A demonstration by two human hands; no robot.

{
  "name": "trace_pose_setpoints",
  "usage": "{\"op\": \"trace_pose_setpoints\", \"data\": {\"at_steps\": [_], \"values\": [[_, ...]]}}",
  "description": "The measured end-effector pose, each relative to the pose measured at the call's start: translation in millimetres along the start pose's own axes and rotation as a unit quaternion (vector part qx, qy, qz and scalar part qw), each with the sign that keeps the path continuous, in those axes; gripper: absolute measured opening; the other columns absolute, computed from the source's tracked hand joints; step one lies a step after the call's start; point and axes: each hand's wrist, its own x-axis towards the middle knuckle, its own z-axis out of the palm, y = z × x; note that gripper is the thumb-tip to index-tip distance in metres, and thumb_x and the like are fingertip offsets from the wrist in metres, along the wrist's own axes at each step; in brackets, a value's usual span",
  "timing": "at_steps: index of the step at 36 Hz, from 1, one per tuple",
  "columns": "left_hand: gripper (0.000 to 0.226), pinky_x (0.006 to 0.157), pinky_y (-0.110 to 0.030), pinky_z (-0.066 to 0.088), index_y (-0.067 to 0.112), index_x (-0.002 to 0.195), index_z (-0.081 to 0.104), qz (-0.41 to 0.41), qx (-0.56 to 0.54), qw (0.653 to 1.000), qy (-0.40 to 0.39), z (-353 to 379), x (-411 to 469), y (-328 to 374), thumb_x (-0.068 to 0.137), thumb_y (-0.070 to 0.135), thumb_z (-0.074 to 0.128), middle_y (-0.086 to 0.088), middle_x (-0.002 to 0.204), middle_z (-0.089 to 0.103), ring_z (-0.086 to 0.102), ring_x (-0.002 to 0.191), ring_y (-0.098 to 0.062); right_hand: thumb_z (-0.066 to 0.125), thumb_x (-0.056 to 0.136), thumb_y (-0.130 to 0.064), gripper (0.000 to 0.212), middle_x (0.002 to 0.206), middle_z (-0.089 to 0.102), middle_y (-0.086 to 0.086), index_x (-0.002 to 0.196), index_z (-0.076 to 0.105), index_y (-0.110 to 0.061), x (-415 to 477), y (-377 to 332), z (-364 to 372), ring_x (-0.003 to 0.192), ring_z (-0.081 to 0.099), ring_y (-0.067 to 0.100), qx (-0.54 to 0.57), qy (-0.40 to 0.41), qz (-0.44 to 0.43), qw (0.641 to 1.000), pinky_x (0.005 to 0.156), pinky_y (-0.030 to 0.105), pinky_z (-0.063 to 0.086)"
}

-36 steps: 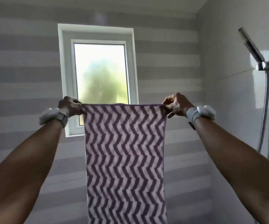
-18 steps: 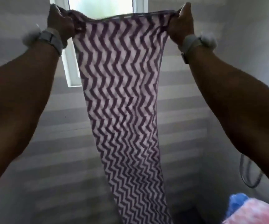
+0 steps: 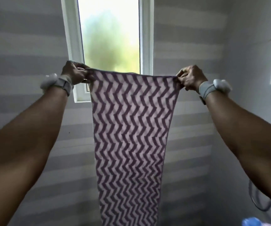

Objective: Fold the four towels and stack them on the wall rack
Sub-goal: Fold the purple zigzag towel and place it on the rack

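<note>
A purple and white zigzag towel [image 3: 130, 136] hangs full length in front of me, stretched flat between both hands. My left hand [image 3: 74, 74] pinches its top left corner. My right hand [image 3: 190, 77] pinches the top right corner at about the same height. The towel's lower end runs out of the bottom of the frame. A bit of blue cloth [image 3: 252, 221] shows at the bottom right corner. The wall rack is out of sight.
A white-framed window [image 3: 110, 38] sits in the striped grey wall behind the towel. A shower hose [image 3: 262, 204] loops down the right wall. Both wrists wear grey bands with white pods.
The view dipped down half a second ago and has come back up. Both hands keep the same pinch on the towel's top corners, now lower in the frame and level again.
</note>
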Motion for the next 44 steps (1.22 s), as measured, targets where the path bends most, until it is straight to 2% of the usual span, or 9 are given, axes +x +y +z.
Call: {"op": "trace_pose_setpoints", "data": {"at_steps": [4, 8, 14, 20, 27, 33, 37, 41, 44], "values": [[0.007, 0.045, -0.011, 0.046, 0.012, 0.088, 0.073, 0.02, 0.066, 0.997, 0.017, 7, -4, -9, 0.084, 0.019, 0.075, -0.004, 0.072, 0.069, 0.062, 0.06, -0.012, 0.074, 0.081, -0.018, 0.011, 0.082, 0.076, 0.005, 0.072, 0.069, -0.023, -7, 12, 4, 0.077, 0.07, 0.017, -0.031, -0.004, -0.011, 0.999, 0.079, 0.031, 0.055], [0.025, 0.083, -0.034, 0.058, 0.007, 0.102, 0.073, 0.166, -0.02, 0.976, 0.141, -3, 4, 2, 0.079, 0.015, 0.068, 0.014, 0.082, 0.073, 0.068, 0.087, -0.016, 0.082, 0.08, -0.024, 0.021, 0.092, 0.071, 0.0, 0.093, 0.066, -0.02, -10, -1, -6, 0.08, 0.065, 0.001, 0.233, 0.058, -0.085, 0.967, 0.082, 0.031, 0.056], [0.071, 0.086, -0.029, 0.047, 0.02, 0.134, 0.047, -0.089, 0.089, 0.957, -0.263, 21, -55, -1, 0.073, 0.023, 0.085, -0.001, 0.125, 0.057, 0.057, 0.107, -0.017, 0.084, 0.077, -0.024, 0.063, 0.127, 0.062, 0.005, 0.131, 0.052, -0.018, -47, -9, 11, 0.113, 0.063, 0.023, 0.186, -0.291, -0.001, 0.938, 0.093, 0.043, 0.057], [0.026, 0.078, -0.028, 0.054, 0.015, 0.105, 0.067, 0.093, -0.041, 0.991, -0.083, 13, -46, -7, 0.083, 0.004, 0.074, -0.006, 0.099, 0.07, 0.067, 0.093, -0.017, 0.072, 0.078, -0.014, 0.026, 0.097, 0.071, 0.012, 0.102, 0.069, -0.004, -43, -12, 12, 0.086, 0.066, 0.012, 0.304, -0.074, -0.106, 0.944, 0.077, 0.029, 0.055], [0.034, 0.086, -0.037, 0.056, -0.003, 0.116, 0.064, 0.052, 0.079, 0.971, -0.219, -3, -53, -39, 0.085, 0.012, 0.066, -0.02, 0.112, 0.067, 0.065, 0.103, -0.029, 0.051, 0.095, 0.007, 0.02, 0.091, 0.067, 0.009, 0.108, 0.065, 0.0, -63, -8, 23, 0.079, 0.065, 0.008, 0.13, -0.236, -0.048, 0.962, 0.08, 0.025, 0.057], [0.025, 0.074, -0.028, 0.056, 0.007, 0.11, 0.065, 0.098, -0.058, 0.987, -0.113, 10, -52, -28, 0.086, 0.006, 0.065, -0.008, 0.101, 0.068, 0.064, 0.087, -0.015, 0.06, 0.094, 0.002, 0.015, 0.103, 0.069, 0.013, 0.108, 0.067, 0.003, -53, -21, 3, 0.085, 0.064, 0.001, 0.221, -0.013, -0.131, 0.966, 0.08, 0.023, 0.052], [0.078, 0.092, -0.041, 0.054, 0.007, 0.119, 0.063, 0.024, 0.119, 0.974, -0.191, 2, -6, -128, 0.069, 0.066, 0.075, -0.016, 0.124, 0.065, 0.066, 0.105, -0.026, 0.06, 0.096, -0.002, 0.011, 0.088, 0.062, 0.001, 0.092, 0.065, -0.011, -80, -6, 10, 0.081, 0.058, 0.012, 0.064, -0.233, -0.079, 0.967, 0.076, 0.026, 0.05], [0.016, 0.08, -0.026, 0.056, -0.004, 0.105, 0.066, 0.053, 0.08, 0.976, -0.198, 15, -66, -66, 0.089, 0.001, 0.063, -0.013, 0.1, 0.071, 0.066, 0.086, -0.011, 0.058, 0.086, 0.014, 0.017, 0.093, 0.07, 0.015, 0.094, 0.07, 0.005, -86, 3, 8, 0.08, 0.063, 0.011, 0.103, -0.159, -0.084, 0.978, 0.078, 0.033, 0.051], [0.028, 0.075, -0.015, 0.052, 0.0, 0.12, 0.059, 0.106, -0.026, 0.988, -0.111, 22, -66, -45, 0.092, -0.007, 0.054, 0.0, 0.095, 0.067, 0.062, 0.082, -0.004, 0.059, 0.09, 0.002, 0.017, 0.098, 0.066, 0.008, 0.106, 0.065, 0.003, -76, -10, -2, 0.082, 0.061, 0.001, 0.183, -0.015, -0.084, 0.979, 0.081, 0.027, 0.053]]}}
